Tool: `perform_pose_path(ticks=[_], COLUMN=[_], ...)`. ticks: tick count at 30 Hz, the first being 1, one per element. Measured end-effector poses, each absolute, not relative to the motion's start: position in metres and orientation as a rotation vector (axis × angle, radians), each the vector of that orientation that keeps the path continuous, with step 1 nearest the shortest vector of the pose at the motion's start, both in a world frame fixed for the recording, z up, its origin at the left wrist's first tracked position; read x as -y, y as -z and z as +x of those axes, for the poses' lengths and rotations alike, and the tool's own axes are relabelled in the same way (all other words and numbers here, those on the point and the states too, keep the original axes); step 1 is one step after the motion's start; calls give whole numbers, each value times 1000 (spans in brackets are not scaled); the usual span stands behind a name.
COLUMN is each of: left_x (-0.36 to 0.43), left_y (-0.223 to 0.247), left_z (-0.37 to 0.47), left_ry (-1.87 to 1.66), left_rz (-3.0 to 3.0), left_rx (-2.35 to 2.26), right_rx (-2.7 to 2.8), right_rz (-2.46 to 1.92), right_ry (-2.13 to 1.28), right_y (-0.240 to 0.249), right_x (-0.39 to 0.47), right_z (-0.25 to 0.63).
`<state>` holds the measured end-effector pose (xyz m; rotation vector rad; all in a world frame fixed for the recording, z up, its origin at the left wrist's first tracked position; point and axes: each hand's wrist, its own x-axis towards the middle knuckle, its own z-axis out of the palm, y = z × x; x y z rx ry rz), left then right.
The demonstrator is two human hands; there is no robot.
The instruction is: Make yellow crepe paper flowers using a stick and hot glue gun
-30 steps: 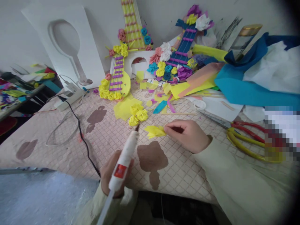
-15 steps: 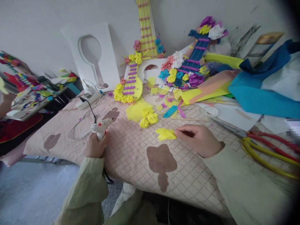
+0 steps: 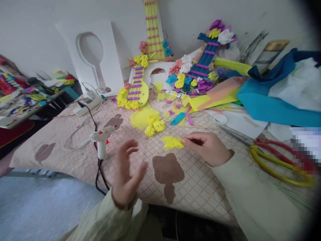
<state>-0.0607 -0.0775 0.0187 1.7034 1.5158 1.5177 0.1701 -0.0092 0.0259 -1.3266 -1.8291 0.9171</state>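
Observation:
My right hand (image 3: 209,147) pinches one end of a pleated yellow paper piece (image 3: 172,143) just above the patterned tablecloth (image 3: 200,187). Fingers apart and slightly blurred, my left hand (image 3: 127,172) is raised over the cloth with nothing in it. To its left a white glue gun (image 3: 101,144) stands on the cloth near the front edge, its nozzle pointing right. Several crumpled yellow paper flowers (image 3: 154,125) lie behind the pleated piece, beside a flat yellow sheet (image 3: 140,117).
Scissors with red and yellow handles (image 3: 276,167) lie at the right. Decorated paper guitars (image 3: 140,90) lean at the back, near a white cut-out board (image 3: 110,57). A power strip (image 3: 87,105) sits back left; blue paper (image 3: 273,100) is piled right.
My left hand has let go of the glue gun and moved right, its fingers now spread. My right hand still holds the yellow piece. The view has shifted slightly.

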Motion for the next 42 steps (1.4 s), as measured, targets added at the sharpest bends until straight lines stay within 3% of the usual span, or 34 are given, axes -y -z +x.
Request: perform_pose_path(ticks=[4, 8, 42], left_x=[35, 2, 9], left_y=[-22, -23, -6], left_z=[-28, -12, 0], left_ry=[-972, -780, -997], left_rz=[1569, 1441, 1759], left_rx=[-1125, -917, -1113], right_rx=[1803, 1770, 1715], right_rz=[-1280, -1263, -1376], right_ry=[-905, -894, -1010], right_y=[-29, -31, -35], right_x=[9, 9, 9], right_z=[170, 172, 169])
